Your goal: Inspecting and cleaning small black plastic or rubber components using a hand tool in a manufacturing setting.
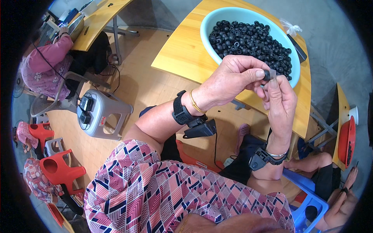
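1. Pinching with thumb and forefinger, the left hand [237, 75] is nearly closed, gripping a small black part [266, 75]; tip grip probably leaves one end exposed toward the other hand.
2. Right hand [283, 97] also drawn into a fingertip pinch, on a small pale translucent piece [273, 73]; piece is right by the black part, touching or just beside, can't tell which; hands meet, probably to steady each other.
3. Both hands show against the near side of a light blue basin [205, 35]; height above it unclear; likely kept close for short reach.
4. Basin holds a heap of black parts [244, 39], similar colour; sits on a yellow wooden table [175, 62], presumably for easy picking.
5. Beside basin: crumpled clear plastic bag [290, 28]; dark boxy object [297, 49] partly hidden, reason unclear.
6. Black strapped device on each wrist, left [200, 129] and right [258, 159]; leaves fingers free.
7. Farther out: grey stool [110, 112] bearing black adapters [85, 105], likely a stand for power; co-worker [44, 73] seated at another table [91, 29].
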Demonstrator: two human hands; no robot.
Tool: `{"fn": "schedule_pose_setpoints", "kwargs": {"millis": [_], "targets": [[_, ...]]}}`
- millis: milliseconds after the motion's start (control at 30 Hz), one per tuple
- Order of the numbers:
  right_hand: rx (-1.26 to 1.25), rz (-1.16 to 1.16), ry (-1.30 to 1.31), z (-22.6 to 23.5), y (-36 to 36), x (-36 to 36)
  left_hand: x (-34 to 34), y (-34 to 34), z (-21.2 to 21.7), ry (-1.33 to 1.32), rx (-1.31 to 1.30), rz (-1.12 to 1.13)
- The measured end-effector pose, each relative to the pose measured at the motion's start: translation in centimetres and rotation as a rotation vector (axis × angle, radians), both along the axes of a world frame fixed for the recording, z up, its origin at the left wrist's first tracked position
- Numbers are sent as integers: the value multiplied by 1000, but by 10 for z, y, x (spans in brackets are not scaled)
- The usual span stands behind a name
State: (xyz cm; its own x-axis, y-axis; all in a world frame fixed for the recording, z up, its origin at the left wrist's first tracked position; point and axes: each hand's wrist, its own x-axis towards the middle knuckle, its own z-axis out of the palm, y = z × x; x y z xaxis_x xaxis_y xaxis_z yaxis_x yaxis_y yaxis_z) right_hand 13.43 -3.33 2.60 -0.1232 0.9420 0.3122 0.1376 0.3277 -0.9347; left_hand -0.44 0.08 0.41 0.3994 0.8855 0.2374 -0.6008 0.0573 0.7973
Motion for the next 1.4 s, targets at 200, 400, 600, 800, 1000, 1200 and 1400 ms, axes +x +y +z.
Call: {"fn": "schedule_pose_setpoints", "kwargs": {"millis": [200, 400, 600, 800, 1000, 1200, 1400], "targets": [[-44, 24, 15, 1, -1, 1, -2, 2, -1, 10, -12, -68], [12, -8, -170, 4, -4, 1, -2, 3, -3, -27, -53, -83], [177, -79, 36, -4, 3, 7, -1, 0, 2, -177, -218, -167], [322, -93, -81, -4, 5, 4, -2, 0, -3, -191, -164, -263], [367, -152, -82, -3, 2, 1, -3, -2, -1, -149, -145, -255], [516, -208, -154, -6, 4, -2, 1, -7, -2, -215, -244, -250], [651, -208, -224, -10, 7, 0, 4, -8, -2, -238, -277, -233]]}}
